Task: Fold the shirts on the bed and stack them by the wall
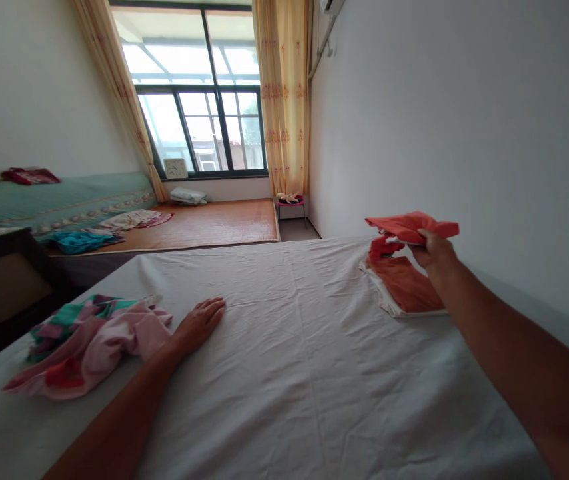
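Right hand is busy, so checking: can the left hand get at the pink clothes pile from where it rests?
Probably yes. The left hand lies flat and empty on the white sheet, right beside the pink clothes pile, with nothing between them. The right hand holds an orange garment.

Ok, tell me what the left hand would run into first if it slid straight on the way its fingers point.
Likely nothing soon: the left hand lies flat on the white sheet, fingers pointing up-right over bare cloth toward the bed's far edge. Depth is unclear.
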`<action>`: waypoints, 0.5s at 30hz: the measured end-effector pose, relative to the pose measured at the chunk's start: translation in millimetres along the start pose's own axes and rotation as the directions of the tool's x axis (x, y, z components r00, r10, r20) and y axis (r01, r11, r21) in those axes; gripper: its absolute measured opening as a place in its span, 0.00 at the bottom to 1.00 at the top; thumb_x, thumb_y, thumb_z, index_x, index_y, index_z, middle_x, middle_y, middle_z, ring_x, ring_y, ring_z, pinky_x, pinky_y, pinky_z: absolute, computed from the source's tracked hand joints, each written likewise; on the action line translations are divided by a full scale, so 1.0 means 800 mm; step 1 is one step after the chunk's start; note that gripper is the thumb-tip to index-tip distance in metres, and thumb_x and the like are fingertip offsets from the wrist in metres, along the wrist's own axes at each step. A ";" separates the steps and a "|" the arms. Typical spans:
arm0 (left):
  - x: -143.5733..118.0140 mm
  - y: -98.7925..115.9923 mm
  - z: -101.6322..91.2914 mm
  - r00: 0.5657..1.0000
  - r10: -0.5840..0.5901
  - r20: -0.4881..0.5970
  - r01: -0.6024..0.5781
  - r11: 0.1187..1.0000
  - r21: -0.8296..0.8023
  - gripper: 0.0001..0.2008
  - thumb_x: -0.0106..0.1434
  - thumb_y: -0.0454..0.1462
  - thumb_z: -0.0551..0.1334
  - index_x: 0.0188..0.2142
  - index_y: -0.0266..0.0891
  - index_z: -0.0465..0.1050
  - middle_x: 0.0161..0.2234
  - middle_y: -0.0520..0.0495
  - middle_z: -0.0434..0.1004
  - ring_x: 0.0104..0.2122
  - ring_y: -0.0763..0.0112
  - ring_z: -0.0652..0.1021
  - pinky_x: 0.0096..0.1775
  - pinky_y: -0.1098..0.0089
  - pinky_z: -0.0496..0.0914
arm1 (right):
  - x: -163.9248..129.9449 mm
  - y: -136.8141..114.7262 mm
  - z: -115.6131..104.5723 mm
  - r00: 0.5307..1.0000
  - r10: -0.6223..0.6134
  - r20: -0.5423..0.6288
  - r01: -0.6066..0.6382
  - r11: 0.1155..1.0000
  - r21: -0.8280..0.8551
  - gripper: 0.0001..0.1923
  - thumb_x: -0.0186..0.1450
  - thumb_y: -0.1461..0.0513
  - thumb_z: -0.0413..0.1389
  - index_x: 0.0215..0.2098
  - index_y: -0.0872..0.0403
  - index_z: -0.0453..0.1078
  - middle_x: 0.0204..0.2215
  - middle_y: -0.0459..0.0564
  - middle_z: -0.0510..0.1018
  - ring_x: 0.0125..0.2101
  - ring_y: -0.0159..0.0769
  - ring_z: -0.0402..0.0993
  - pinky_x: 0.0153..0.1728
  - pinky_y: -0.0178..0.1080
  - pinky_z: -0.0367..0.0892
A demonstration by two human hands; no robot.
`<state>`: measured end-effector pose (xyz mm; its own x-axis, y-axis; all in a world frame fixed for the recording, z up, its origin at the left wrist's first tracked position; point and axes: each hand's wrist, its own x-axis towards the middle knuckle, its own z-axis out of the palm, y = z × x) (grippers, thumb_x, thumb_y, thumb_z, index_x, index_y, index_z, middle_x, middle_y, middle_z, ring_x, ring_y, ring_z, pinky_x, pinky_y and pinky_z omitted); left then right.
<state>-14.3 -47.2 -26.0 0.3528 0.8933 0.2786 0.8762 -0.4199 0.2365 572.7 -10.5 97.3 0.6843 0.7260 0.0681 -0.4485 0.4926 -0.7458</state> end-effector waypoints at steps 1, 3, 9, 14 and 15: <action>-0.001 0.000 0.001 1.000 0.000 -0.004 0.000 1.000 0.000 0.26 0.66 0.49 0.45 0.53 0.39 0.70 0.55 0.45 0.71 0.56 0.62 0.68 0.59 0.60 0.61 | 0.001 -0.002 -0.002 1.000 -0.028 0.012 0.028 0.999 0.025 0.12 0.55 0.75 0.52 0.34 0.56 0.66 0.33 0.46 0.76 0.34 0.31 0.76 0.34 0.35 0.77; -0.002 -0.001 0.002 1.000 0.001 -0.003 -0.001 1.000 0.003 0.25 0.66 0.49 0.46 0.53 0.40 0.70 0.55 0.45 0.70 0.57 0.62 0.68 0.59 0.59 0.61 | -0.004 0.000 -0.021 0.999 -0.051 0.006 0.051 0.998 0.021 0.11 0.56 0.73 0.54 0.34 0.55 0.67 0.34 0.45 0.76 0.35 0.30 0.75 0.36 0.34 0.76; -0.002 0.002 0.001 1.000 0.013 0.006 -0.013 1.000 0.018 0.25 0.66 0.49 0.48 0.54 0.41 0.69 0.56 0.44 0.69 0.57 0.60 0.67 0.59 0.58 0.61 | -0.056 0.032 -0.142 0.966 0.194 -0.171 -0.232 0.943 -0.239 0.14 0.51 0.73 0.59 0.33 0.52 0.68 0.31 0.44 0.76 0.28 0.34 0.75 0.30 0.39 0.78; -0.003 0.002 0.002 1.000 0.016 -0.009 -0.015 1.000 0.023 0.25 0.65 0.49 0.48 0.53 0.41 0.69 0.56 0.44 0.69 0.57 0.60 0.67 0.59 0.58 0.61 | -0.066 0.002 -0.178 0.999 0.028 0.017 -0.010 0.759 -0.651 0.10 0.58 0.60 0.58 0.38 0.53 0.69 0.42 0.58 0.76 0.43 0.49 0.74 0.38 0.50 0.75; -0.003 0.001 0.003 1.000 0.016 -0.008 -0.016 1.000 0.025 0.25 0.65 0.49 0.48 0.54 0.41 0.69 0.56 0.44 0.69 0.57 0.60 0.67 0.59 0.58 0.61 | -0.065 -0.007 -0.173 0.995 -0.093 0.024 0.080 0.668 -0.740 0.13 0.58 0.60 0.58 0.41 0.54 0.69 0.47 0.63 0.73 0.50 0.53 0.70 0.43 0.52 0.72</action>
<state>-13.5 -48.9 -28.6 0.3646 0.8849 0.2897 0.8782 -0.4302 0.2089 619.4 -117.2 6.2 0.7089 0.6885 0.1531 0.1805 0.0328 -0.9830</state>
